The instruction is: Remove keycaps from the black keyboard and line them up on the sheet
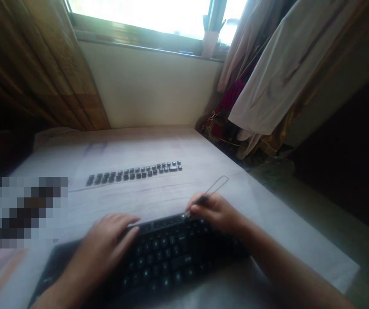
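A black keyboard lies at a slant on the pale sheet in front of me. My left hand holds its far edge, fingers over the back and thumb on the near side. In my right hand, pinched between thumb and fingers, is a wire keycap puller with a thin loop and a dark middle. Its lower end meets the keyboard's top strip, where my fingers partly hide the contact. Beyond the keyboard, loose black keycaps are set out in two rows. Blur hides finer detail.
The sheet-covered surface ends in a slanting edge on the right. A blurred-out patch covers something at the left. Behind are a curtain, a window and hanging clothes.
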Action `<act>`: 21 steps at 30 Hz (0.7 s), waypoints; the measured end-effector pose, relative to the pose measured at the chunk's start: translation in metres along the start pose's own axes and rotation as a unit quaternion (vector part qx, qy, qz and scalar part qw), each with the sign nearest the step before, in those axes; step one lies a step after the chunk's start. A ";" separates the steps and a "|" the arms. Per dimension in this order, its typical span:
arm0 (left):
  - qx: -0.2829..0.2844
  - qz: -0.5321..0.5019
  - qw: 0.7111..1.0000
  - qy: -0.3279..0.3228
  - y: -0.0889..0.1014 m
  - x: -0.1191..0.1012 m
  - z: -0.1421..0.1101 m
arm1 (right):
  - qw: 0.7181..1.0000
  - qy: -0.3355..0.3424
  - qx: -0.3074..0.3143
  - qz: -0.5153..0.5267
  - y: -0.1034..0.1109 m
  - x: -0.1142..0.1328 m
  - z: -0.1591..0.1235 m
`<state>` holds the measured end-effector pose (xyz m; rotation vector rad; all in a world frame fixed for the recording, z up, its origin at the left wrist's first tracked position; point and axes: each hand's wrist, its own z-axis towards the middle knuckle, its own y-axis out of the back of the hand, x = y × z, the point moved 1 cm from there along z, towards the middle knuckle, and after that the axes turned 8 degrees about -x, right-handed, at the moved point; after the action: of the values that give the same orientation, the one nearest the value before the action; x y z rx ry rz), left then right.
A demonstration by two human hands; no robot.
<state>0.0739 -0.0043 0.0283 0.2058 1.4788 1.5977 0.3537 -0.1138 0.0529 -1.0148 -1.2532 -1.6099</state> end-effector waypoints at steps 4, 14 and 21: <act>-0.022 -0.053 0.998 -0.012 -0.002 -0.027 -0.005 | 0.992 0.108 0.009 -0.058 -0.016 0.023 0.001; 0.045 -0.299 0.943 0.136 -0.002 -0.060 -0.012 | 0.978 0.203 0.028 -0.046 -0.050 0.049 0.006; 0.074 -0.482 0.837 0.249 -0.008 -0.056 -0.006 | 0.975 0.218 -0.031 -0.030 -0.063 0.043 0.010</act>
<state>0.1052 -0.0490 0.0451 -0.8247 1.6758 0.7075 0.2810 -0.1004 0.0760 -0.6156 -0.9457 -1.8049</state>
